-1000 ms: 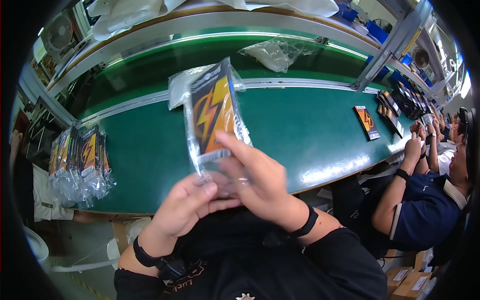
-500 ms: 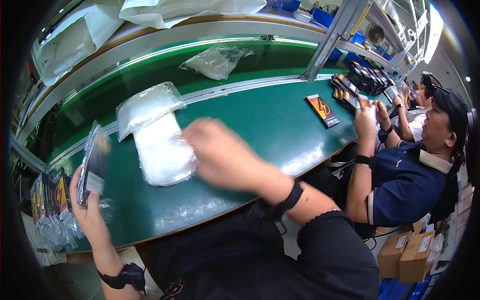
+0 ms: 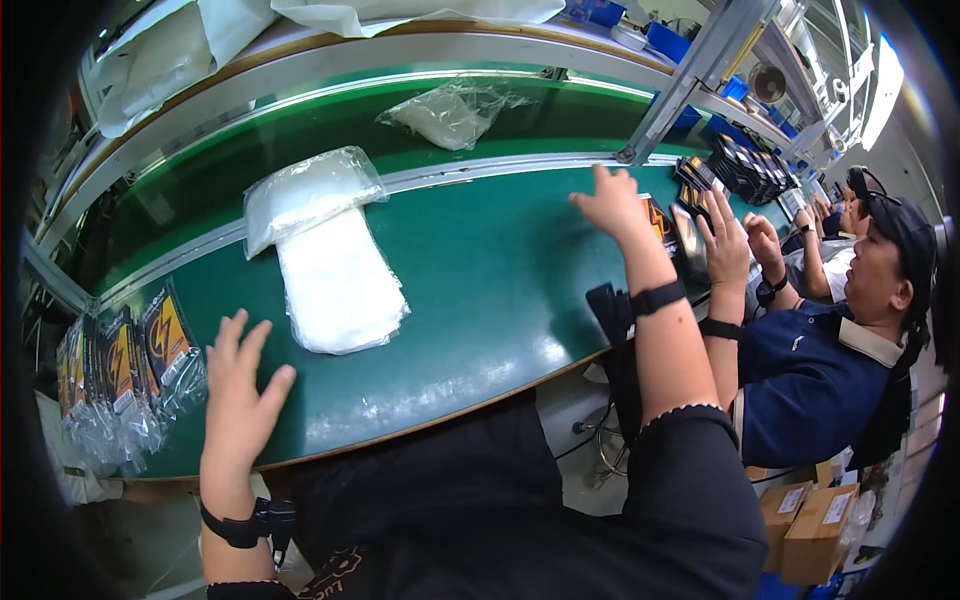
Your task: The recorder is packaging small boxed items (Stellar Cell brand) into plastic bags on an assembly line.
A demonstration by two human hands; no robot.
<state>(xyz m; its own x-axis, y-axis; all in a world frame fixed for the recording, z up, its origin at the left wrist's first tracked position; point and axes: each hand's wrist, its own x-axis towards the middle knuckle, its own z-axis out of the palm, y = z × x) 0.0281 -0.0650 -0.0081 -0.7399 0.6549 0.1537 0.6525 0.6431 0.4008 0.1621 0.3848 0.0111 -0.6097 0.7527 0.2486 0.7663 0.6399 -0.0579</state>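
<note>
My left hand (image 3: 242, 385) hovers with fingers spread over the table's left part and holds nothing. Right beside it leans a black and orange flat box in a clear bag (image 3: 166, 340), the nearest of a row of bagged boxes (image 3: 118, 365). My right hand (image 3: 612, 205) reaches out over the right side of the table, its fingers apart and nothing in them. Just past it lies a black and orange box (image 3: 657, 222), partly hidden by my wrist. Between my hands a stack of clear plastic bags (image 3: 340, 290) lies flat, with a fuller bag packet (image 3: 312, 198) across its far end.
At the right a co-worker's hand (image 3: 725, 245) is beside another dark box (image 3: 689, 238). Stacked boxes (image 3: 745, 165) stand farther back. A crumpled clear bag (image 3: 450, 115) lies behind the metal rail. A metal post (image 3: 675, 95) rises at the back right; cartons (image 3: 815, 530) sit below.
My left hand has let go of the bagged box, which now leans at the end of the left row. My right hand has swung from the middle to the far right and opened.
</note>
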